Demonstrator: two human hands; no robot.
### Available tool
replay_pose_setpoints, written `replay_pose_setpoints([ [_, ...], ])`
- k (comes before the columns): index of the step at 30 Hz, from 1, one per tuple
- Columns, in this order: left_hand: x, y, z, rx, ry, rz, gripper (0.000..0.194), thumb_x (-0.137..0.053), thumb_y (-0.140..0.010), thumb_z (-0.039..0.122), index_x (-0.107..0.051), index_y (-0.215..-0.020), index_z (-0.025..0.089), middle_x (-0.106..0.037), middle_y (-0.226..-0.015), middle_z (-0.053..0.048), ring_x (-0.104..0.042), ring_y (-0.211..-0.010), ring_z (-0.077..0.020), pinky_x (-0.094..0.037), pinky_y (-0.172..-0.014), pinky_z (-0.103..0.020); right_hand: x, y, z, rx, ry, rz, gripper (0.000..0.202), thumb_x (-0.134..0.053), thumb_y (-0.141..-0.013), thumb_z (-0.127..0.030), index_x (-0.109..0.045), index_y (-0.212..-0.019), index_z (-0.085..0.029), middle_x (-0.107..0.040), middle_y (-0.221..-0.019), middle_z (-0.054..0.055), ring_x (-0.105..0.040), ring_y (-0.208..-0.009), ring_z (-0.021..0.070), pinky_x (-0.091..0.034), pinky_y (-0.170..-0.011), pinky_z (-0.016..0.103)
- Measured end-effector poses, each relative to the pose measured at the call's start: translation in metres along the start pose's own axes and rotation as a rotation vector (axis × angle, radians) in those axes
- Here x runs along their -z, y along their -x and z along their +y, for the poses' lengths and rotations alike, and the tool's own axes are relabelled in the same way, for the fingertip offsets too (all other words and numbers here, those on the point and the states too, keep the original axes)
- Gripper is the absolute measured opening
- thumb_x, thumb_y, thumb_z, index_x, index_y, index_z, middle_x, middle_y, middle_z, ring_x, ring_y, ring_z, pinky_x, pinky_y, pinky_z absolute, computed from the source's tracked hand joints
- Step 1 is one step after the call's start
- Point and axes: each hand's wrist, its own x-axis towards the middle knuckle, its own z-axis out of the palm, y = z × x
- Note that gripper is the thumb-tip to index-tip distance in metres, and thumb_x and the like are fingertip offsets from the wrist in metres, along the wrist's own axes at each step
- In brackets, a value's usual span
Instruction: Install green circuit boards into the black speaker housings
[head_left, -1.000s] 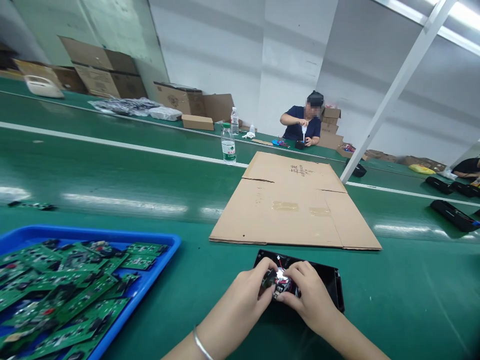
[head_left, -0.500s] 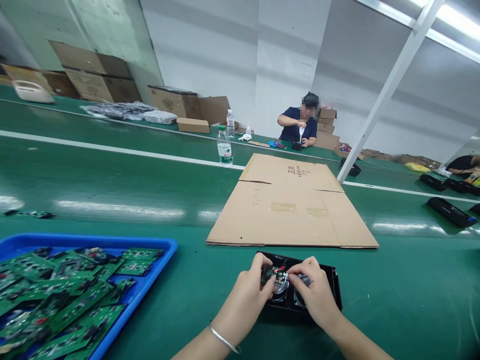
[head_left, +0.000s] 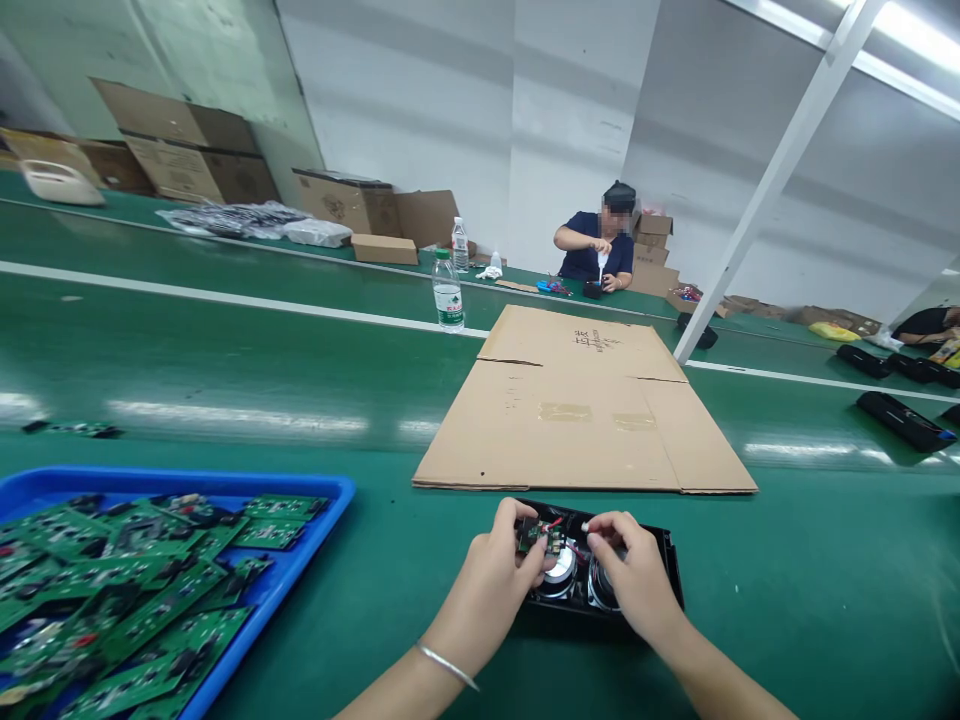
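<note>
My left hand (head_left: 499,560) grips a small green circuit board (head_left: 541,537) between thumb and fingers, with red wire on it. The board is held over the left part of a black speaker housing (head_left: 664,570). My right hand (head_left: 637,570) pinches a small white connector (head_left: 586,527) just right of the board, apart from it. Two round speakers sit in the housing: the left speaker (head_left: 559,570) shows its silvery back, while the right speaker (head_left: 602,585) is partly hidden by my right hand.
A blue tray (head_left: 341,492) heaped with green circuit boards stands at the left. Flattened cardboard (head_left: 585,440) lies beyond the housing. A water bottle (head_left: 448,295) stands farther back. Across the line a person (head_left: 600,245) works; black cases (head_left: 904,420) lie at the right.
My right hand has drawn the white connector away from the board, slightly up and to the right. My left hand still holds the board, and more of the speakers shows.
</note>
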Motion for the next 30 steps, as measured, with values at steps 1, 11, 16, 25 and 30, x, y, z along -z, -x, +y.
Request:
replay_pose_setpoints([
  [1,0.0,-0.001,0.0,0.002,0.023,0.006,0.015,-0.048,-0.075,0.029,-0.038,-0.085,0.023,-0.062,-0.065,0.001,-0.069,-0.071,-0.022,-0.056,-0.058,-0.031,0.005,-0.003,-0.001,-0.078,-0.076,-0.06,0.014,-0.048,-0.081,-0.022,-0.061,-0.079,-0.017,-0.062,-0.075,0.004,-0.056,-0.073,0.0177,-0.045,-0.068,0.032],
  [11,0.001,0.002,-0.005,-0.065,-0.17,-0.027,0.016,-0.045,-0.078,0.034,-0.043,-0.088,0.023,-0.064,-0.059,0.002,-0.069,-0.066,-0.0231,-0.052,-0.056,-0.031,-0.002,0.005,-0.005,0.301,0.352,-0.125,0.015,-0.056,-0.075,-0.009,-0.063,-0.069,-0.021,-0.059,-0.065,-0.001,-0.047,-0.069,0.0153,-0.035,-0.064,0.03],
  [16,0.001,0.004,0.0,-0.081,-0.138,-0.066,0.014,-0.042,-0.078,0.034,-0.042,-0.087,0.023,-0.063,-0.065,0.002,-0.069,-0.065,-0.0211,-0.052,-0.055,-0.028,-0.014,0.008,0.008,0.499,0.507,0.001,0.013,-0.051,-0.081,-0.013,-0.058,-0.072,-0.019,-0.055,-0.068,0.0,-0.043,-0.067,0.014,-0.031,-0.062,0.029],
  [25,0.004,0.002,0.003,-0.02,-0.063,-0.089,0.016,-0.046,-0.074,0.035,-0.041,-0.085,0.023,-0.054,-0.057,0.007,-0.069,-0.062,-0.0219,-0.053,-0.051,-0.029,-0.013,0.009,0.008,0.513,0.522,0.028,0.02,-0.04,-0.089,-0.017,-0.057,-0.079,-0.019,-0.055,-0.072,0.001,-0.045,-0.067,0.0138,-0.032,-0.063,0.029],
  [30,0.004,0.003,0.007,-0.015,-0.051,-0.099,0.015,-0.047,-0.074,0.033,-0.041,-0.084,0.023,-0.057,-0.059,0.006,-0.069,-0.063,-0.0213,-0.054,-0.053,-0.03,-0.014,0.01,0.008,0.555,0.532,0.051,0.023,-0.037,-0.091,-0.018,-0.057,-0.078,-0.019,-0.055,-0.071,0.002,-0.045,-0.066,0.0139,-0.031,-0.063,0.029],
])
